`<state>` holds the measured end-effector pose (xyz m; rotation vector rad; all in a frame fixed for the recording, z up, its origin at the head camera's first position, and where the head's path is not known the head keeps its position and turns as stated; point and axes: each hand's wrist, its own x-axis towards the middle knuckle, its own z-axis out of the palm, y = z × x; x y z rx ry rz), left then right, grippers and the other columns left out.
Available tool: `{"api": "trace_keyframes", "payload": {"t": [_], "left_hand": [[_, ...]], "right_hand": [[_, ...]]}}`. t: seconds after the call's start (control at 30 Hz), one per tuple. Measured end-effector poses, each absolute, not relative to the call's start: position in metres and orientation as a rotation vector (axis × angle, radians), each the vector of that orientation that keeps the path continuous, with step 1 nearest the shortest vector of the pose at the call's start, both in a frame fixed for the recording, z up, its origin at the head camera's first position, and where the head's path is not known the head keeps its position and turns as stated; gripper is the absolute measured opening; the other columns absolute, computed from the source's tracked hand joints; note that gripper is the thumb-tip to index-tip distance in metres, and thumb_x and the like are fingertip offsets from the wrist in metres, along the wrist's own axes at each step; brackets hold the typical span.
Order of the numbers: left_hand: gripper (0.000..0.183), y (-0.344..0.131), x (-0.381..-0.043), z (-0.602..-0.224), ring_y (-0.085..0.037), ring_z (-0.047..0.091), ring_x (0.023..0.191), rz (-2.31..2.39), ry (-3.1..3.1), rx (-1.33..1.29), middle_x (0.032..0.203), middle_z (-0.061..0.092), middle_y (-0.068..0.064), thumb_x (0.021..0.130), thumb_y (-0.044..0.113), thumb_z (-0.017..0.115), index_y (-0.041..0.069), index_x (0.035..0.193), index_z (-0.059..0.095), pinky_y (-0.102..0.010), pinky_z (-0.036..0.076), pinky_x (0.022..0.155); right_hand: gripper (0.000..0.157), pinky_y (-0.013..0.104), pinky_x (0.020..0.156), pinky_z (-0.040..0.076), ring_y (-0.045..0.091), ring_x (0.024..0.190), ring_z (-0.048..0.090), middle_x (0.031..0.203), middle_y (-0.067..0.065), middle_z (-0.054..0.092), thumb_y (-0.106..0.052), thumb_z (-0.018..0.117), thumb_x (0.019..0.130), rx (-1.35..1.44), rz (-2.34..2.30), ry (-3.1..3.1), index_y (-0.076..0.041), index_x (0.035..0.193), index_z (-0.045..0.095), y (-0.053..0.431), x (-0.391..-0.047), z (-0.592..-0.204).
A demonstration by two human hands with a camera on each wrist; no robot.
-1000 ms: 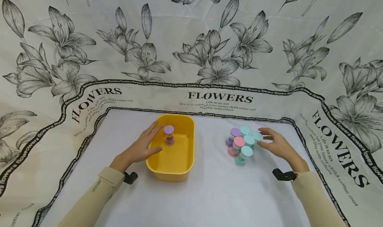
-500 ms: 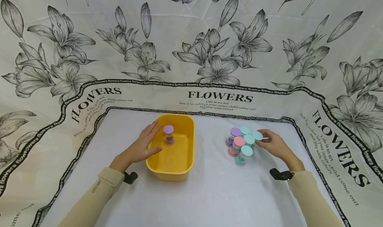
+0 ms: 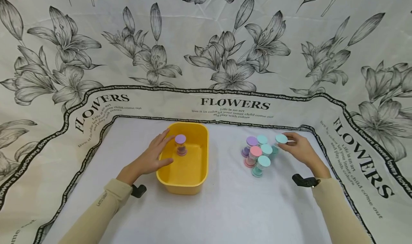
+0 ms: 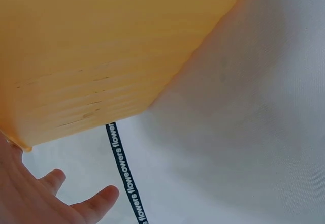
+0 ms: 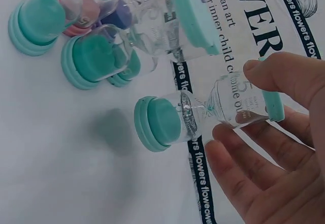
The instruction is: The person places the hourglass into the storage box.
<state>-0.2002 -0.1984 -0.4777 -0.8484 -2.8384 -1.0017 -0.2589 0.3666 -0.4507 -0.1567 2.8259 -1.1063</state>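
My right hand (image 3: pixel 299 148) holds a teal-capped hourglass (image 5: pixel 198 112) between thumb and fingers, raised off the table beside the cluster. In the right wrist view its teal sand lies in the lower bulb. Still grouped on the cloth to its left are a purple hourglass (image 3: pixel 251 141), a pink hourglass (image 3: pixel 255 151) and several teal ones, the front teal hourglass (image 3: pixel 264 161) among them. At the yellow bin (image 3: pixel 183 179), my left hand (image 3: pixel 149 157) rests against the left rim with fingers spread. Inside the bin stands a purple-capped hourglass (image 3: pixel 181 144).
A white cloth (image 3: pixel 225 208) covers the table. Behind and at both sides rises a flower-printed curtain (image 3: pixel 167 33) with a black lettered border. Each wrist wears a small black camera, such as the right wrist camera (image 3: pixel 305 180).
My right hand has taken hold of the teal hourglass at the cluster's right side and lifted it up and away to the right. My left hand has stayed at the bin.
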Motion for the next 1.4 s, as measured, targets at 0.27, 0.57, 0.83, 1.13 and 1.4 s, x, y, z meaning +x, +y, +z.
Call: {"api": "trace_keyframes", "payload": {"t": [0.27, 0.57, 0.83, 1.13, 1.4], "left_hand": [[0.083, -0.197, -0.202, -0.472, -0.047, 0.006, 0.158, -0.989, -2.885, -0.82, 0.174, 0.005, -0.013, 0.095, 0.044, 0.067, 0.011, 0.162, 0.031, -0.07, 0.008, 0.124], [0.084, -0.194, -0.204, -0.473, -0.049, 0.005, 0.157, -0.976, -2.902, -0.804, 0.174, 0.005, -0.011, 0.094, 0.044, 0.068, 0.013, 0.163, 0.03, -0.073, 0.011, 0.122], [0.084, -0.194, -0.204, -0.473, -0.049, 0.007, 0.157, -0.968, -2.896, -0.8, 0.175, 0.005, -0.011, 0.094, 0.043, 0.068, 0.012, 0.162, 0.031, -0.073, 0.011, 0.122], [0.087, -0.197, -0.198, -0.474, -0.049, 0.009, 0.157, -1.001, -2.886, -0.805, 0.175, 0.003, -0.011, 0.094, 0.047, 0.067, 0.011, 0.163, 0.028, -0.072, 0.011, 0.122], [0.082, -0.195, -0.198, -0.472, -0.048, 0.012, 0.156, -0.971, -2.901, -0.79, 0.174, 0.005, -0.012, 0.094, 0.047, 0.068, 0.01, 0.16, 0.036, -0.076, 0.017, 0.119]], "right_hand": [[0.071, 0.059, 0.102, 0.05, 0.05, 0.132, 0.054, 0.147, 0.031, 0.049, -0.037, 0.068, 0.1, -0.167, -1.225, 2.864, 0.002, 0.152, 0.04, 0.361, -0.265, -0.428], [0.065, 0.052, 0.097, 0.053, 0.043, 0.127, 0.06, 0.144, 0.026, 0.056, -0.037, 0.07, 0.099, -0.193, -1.247, 2.945, -0.002, 0.149, 0.047, 0.345, -0.275, -0.414], [0.065, 0.059, 0.098, 0.053, 0.044, 0.127, 0.06, 0.144, 0.026, 0.055, -0.037, 0.069, 0.099, -0.253, -1.233, 2.985, -0.002, 0.149, 0.046, 0.325, -0.283, -0.392], [0.063, 0.058, 0.105, 0.049, 0.04, 0.131, 0.055, 0.141, 0.023, 0.058, -0.033, 0.073, 0.096, -0.482, -1.09, 2.967, -0.001, 0.145, 0.051, 0.264, -0.287, -0.362], [0.054, 0.049, 0.095, 0.058, 0.036, 0.114, 0.067, 0.126, 0.019, 0.067, -0.027, 0.078, 0.092, -0.687, -1.031, 2.812, -0.002, 0.136, 0.058, 0.202, -0.285, -0.335]]}}
